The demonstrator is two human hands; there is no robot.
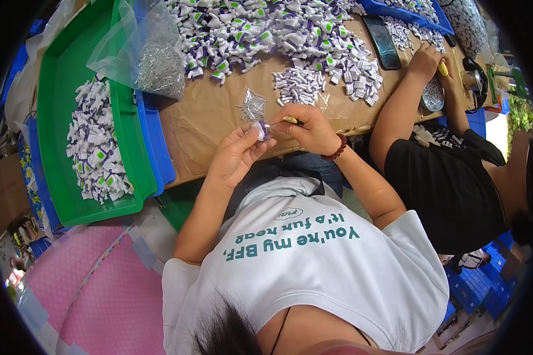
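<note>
- Left hand (238, 152): near the centre of the frame, thumb and fingers drawn together in a pinch on a small toy (259, 131), white and purple.
- The toy sits just above centre, between the two hands, over the table's near edge.
- Right hand (307, 129): right of the toy, fingers curled closely round a yellow tool (289, 119), its fingertips beside the toy; whether they touch it, I cannot tell.
- Just above the hands, a small pile of metal pins (253, 105) lies on the brown table (198, 121).
- To its upper right lie short white tubes (297, 87) and, beyond them, striped pieces (362, 81).
- A big heap of toys (237, 35) fills the top centre.
- Upper left: a clear bag (160, 70) of pins, beside a green tray (71, 59) holding more toys.
- Upper right: a dark phone (382, 42) lies flat near a co-worker's hand (425, 62).
</note>
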